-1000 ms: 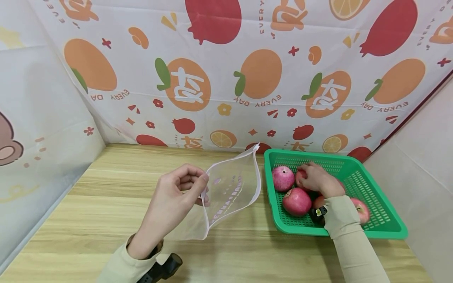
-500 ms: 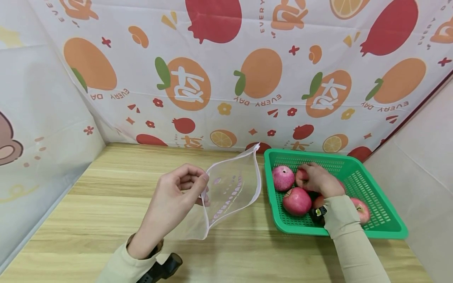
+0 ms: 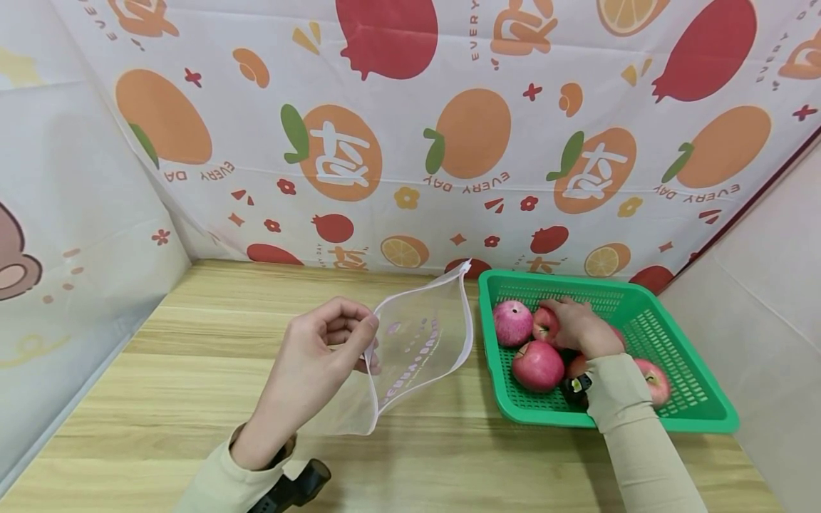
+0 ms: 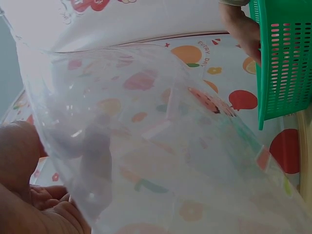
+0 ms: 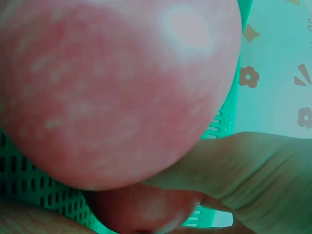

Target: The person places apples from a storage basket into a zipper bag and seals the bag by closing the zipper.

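Lining the left edge of the table point(image 3: 192, 370), a white sheet point(image 3: 83, 214) with a cartoon print was recorded. Along the back edge, a cloth point(image 3: 410, 142) printed with oranges, pomegranates and lettering was hung.

Left hand point(image 3: 323, 349), one: held over the middle of the table, a pale sleeve point(image 3: 221, 477) and a black wrist device point(image 3: 291, 489) being worn behind it. By its thumb and fingers, the rim of a clear zip bag point(image 3: 417, 349) was pinched.

Zip bag, one: marked with lilac lettering, mouth parted, a slider point(image 3: 465, 267) fitted at the upper right corner.

Basket point(image 3: 702, 425), one: green, perforated, set toward the table's right edge, just beside the bag. In its back left corner, a pink apple point(image 3: 512, 324) was held; nearer the front, along the left edge, a red apple point(image 3: 538, 366). Between these and the right hand point(image 3: 580, 328), a small apple point(image 3: 545, 325) was partly covered by fingers; whether it was grasped could not be told. Right of the wrist, near the basket's front edge, a pale-red apple point(image 3: 657, 383) was partly shown.
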Available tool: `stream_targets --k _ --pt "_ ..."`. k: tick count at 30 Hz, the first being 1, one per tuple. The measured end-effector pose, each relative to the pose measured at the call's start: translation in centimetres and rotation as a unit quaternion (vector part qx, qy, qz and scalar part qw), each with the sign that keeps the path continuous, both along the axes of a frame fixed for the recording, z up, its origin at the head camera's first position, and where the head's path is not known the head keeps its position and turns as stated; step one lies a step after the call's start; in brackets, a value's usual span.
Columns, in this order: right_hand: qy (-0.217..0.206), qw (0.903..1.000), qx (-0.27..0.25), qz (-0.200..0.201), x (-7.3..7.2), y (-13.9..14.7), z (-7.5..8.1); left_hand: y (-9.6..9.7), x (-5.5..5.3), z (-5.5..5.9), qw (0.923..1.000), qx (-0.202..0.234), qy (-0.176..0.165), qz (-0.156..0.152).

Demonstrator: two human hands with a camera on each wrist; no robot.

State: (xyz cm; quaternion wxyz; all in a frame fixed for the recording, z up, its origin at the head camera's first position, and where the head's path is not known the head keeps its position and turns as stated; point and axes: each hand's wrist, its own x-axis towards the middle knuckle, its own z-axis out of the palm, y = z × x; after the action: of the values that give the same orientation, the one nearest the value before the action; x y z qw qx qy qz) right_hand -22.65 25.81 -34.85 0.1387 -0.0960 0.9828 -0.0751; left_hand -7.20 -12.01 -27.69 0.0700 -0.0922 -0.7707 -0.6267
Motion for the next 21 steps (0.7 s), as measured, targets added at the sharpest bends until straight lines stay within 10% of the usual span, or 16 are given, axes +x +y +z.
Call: stream_targets --k 8,21 --pt "0.017 0.9986 -0.013 0.047 -0.02 0.14 -0.17 0.04 -0.04 0.02 1.0000 -0.003 -0.002 -0.002" --pt "0.033 0.9988 -0.034 -0.013 -0.16 0.10 0.23 0.07 -0.09 0.01 1.0000 0.001 0.000 -0.005"
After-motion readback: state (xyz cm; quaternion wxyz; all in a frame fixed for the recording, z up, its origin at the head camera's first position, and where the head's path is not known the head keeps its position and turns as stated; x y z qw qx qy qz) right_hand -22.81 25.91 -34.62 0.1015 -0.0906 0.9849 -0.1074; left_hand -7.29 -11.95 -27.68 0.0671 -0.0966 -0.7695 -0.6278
